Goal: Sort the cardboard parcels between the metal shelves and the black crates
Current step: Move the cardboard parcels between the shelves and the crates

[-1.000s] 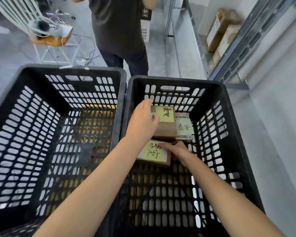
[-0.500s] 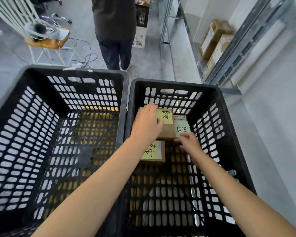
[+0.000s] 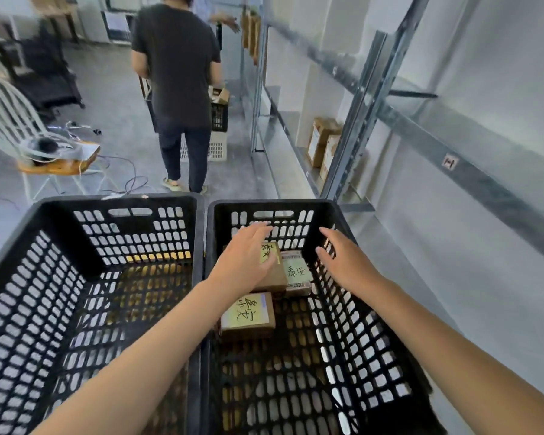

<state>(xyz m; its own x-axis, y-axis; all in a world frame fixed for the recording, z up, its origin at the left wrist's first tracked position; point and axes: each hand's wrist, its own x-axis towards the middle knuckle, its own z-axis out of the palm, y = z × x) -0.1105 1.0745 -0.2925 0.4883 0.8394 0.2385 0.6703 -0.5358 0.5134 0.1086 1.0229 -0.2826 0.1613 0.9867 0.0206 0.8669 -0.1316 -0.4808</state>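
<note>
Two black crates stand side by side in front of me, the left crate (image 3: 117, 200) holding nothing that I can see. Three small cardboard parcels lie in the right crate (image 3: 343, 221): a back one with a yellow note (image 3: 275, 273), one with a white label (image 3: 296, 274) beside it, and a nearer one with a yellow note (image 3: 248, 315). My left hand (image 3: 244, 262) lies over the back parcel, fingers stretched toward the far wall, thumb on its note. My right hand (image 3: 343, 259) hovers open by the crate's right wall, holding nothing.
Metal shelves (image 3: 358, 120) run along the right wall, with two brown parcels (image 3: 322, 142) on a low shelf. A person in a dark shirt (image 3: 179, 89) stands ahead by another crate. A white chair (image 3: 29, 146) with cables on the floor is at the left.
My right hand has left the white-labelled parcel and risen toward the crate's right wall. My left hand's fingers have stretched out over the back parcel. The camera has tilted up.
</note>
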